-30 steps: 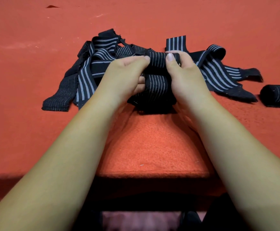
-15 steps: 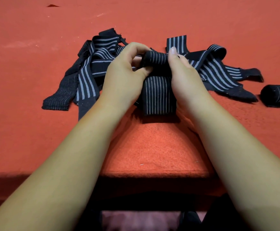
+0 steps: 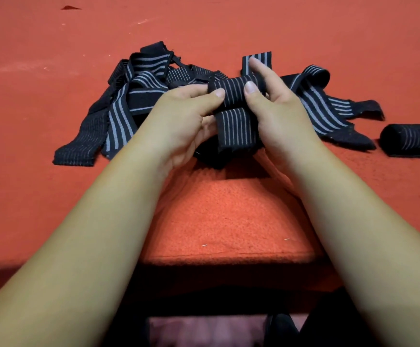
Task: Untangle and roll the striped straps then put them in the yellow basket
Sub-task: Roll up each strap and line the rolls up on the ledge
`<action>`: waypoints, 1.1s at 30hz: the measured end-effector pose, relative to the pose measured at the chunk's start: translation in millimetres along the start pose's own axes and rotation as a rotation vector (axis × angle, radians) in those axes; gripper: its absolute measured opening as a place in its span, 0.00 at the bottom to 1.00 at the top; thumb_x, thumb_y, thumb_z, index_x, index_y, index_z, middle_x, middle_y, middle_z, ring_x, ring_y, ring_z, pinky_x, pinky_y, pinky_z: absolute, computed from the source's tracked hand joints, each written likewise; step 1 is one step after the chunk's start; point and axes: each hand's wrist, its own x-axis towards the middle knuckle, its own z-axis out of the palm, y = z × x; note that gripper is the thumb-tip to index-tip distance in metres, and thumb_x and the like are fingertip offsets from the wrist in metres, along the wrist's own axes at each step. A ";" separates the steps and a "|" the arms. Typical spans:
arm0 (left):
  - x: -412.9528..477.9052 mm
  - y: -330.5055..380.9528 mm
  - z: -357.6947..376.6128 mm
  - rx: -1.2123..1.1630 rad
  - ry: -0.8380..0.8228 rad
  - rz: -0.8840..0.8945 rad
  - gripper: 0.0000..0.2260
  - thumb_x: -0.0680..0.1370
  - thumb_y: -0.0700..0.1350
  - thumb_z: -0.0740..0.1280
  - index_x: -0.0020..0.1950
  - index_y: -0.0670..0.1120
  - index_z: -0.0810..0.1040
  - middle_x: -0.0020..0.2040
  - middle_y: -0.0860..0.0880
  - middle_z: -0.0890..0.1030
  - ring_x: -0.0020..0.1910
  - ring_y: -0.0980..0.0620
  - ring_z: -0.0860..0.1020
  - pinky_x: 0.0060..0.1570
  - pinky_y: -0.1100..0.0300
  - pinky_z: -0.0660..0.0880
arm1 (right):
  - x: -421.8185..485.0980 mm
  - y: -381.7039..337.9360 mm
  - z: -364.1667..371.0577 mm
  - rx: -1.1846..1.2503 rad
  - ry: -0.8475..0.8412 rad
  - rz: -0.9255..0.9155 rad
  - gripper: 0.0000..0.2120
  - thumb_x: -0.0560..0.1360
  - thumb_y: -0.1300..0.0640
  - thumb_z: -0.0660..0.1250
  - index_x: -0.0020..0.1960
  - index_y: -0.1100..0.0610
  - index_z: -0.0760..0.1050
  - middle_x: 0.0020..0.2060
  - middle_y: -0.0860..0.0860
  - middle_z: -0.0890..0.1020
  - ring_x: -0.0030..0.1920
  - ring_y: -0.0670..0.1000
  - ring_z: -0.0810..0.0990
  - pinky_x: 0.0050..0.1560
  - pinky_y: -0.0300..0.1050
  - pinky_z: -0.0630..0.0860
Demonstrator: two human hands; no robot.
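Observation:
A black strap with grey stripes is partly wound into a small roll (image 3: 232, 92) in front of me. My left hand (image 3: 184, 121) pinches its left end with thumb and fingers. My right hand (image 3: 276, 108) pinches the right end, thumb in front and fingers behind. The strap's loose tail (image 3: 235, 130) hangs down between both hands. Behind them lies a tangled pile of striped straps (image 3: 139, 96) on the red surface. No yellow basket is in view.
One finished rolled strap (image 3: 410, 139) lies on the red cloth-covered table (image 3: 229, 221) at the far right edge. More loose strap ends (image 3: 329, 106) spread to the right of my hands. The table's near edge runs below my forearms.
Both hands have kept turning the roll; my right fingers have lifted over its top and the tail below looks shorter. The pile has barely shifted.

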 end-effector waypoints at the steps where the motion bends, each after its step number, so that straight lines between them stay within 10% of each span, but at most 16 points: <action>1: 0.8 -1.2 1.0 0.000 0.017 0.020 0.09 0.85 0.34 0.67 0.64 0.36 0.82 0.55 0.40 0.88 0.51 0.45 0.89 0.50 0.56 0.85 | -0.8 -1.4 -1.4 0.026 -0.013 0.022 0.24 0.83 0.48 0.68 0.78 0.41 0.74 0.67 0.48 0.84 0.64 0.50 0.86 0.68 0.57 0.81; 11: 0.0 -8.8 24.7 0.223 0.012 0.122 0.19 0.77 0.29 0.72 0.63 0.46 0.85 0.53 0.46 0.87 0.56 0.47 0.87 0.63 0.45 0.83 | -4.0 -14.3 -23.2 0.121 0.074 0.134 0.13 0.79 0.46 0.69 0.55 0.53 0.85 0.54 0.59 0.89 0.56 0.63 0.88 0.62 0.72 0.81; 16: 8.2 -16.6 52.1 -0.017 -0.034 0.004 0.13 0.84 0.41 0.71 0.64 0.33 0.82 0.55 0.33 0.84 0.52 0.35 0.83 0.60 0.42 0.84 | -7.9 -21.7 -45.4 0.103 0.153 0.090 0.14 0.73 0.53 0.67 0.56 0.52 0.86 0.50 0.54 0.89 0.52 0.56 0.88 0.58 0.60 0.84; 23: 2.0 -26.9 100.8 0.003 -0.070 0.006 0.13 0.80 0.32 0.73 0.64 0.33 0.81 0.62 0.32 0.85 0.56 0.40 0.87 0.61 0.47 0.84 | -25.2 -19.5 -98.6 0.200 0.208 0.088 0.19 0.76 0.58 0.69 0.66 0.51 0.85 0.58 0.53 0.88 0.58 0.55 0.88 0.60 0.59 0.85; 27: -0.8 -46.7 142.9 0.182 -0.001 0.002 0.21 0.73 0.36 0.80 0.63 0.39 0.79 0.55 0.40 0.87 0.56 0.42 0.88 0.62 0.43 0.84 | -38.3 -19.2 -132.2 0.077 0.310 0.153 0.07 0.72 0.59 0.66 0.42 0.58 0.82 0.42 0.55 0.84 0.45 0.56 0.83 0.54 0.71 0.82; 33: 1.9 -77.5 204.3 0.381 -0.070 0.008 0.27 0.61 0.51 0.83 0.58 0.47 0.81 0.53 0.45 0.88 0.53 0.45 0.89 0.60 0.41 0.84 | -55.8 -19.3 -184.5 -0.175 0.520 0.235 0.12 0.75 0.54 0.67 0.42 0.64 0.79 0.33 0.52 0.74 0.35 0.51 0.70 0.37 0.48 0.67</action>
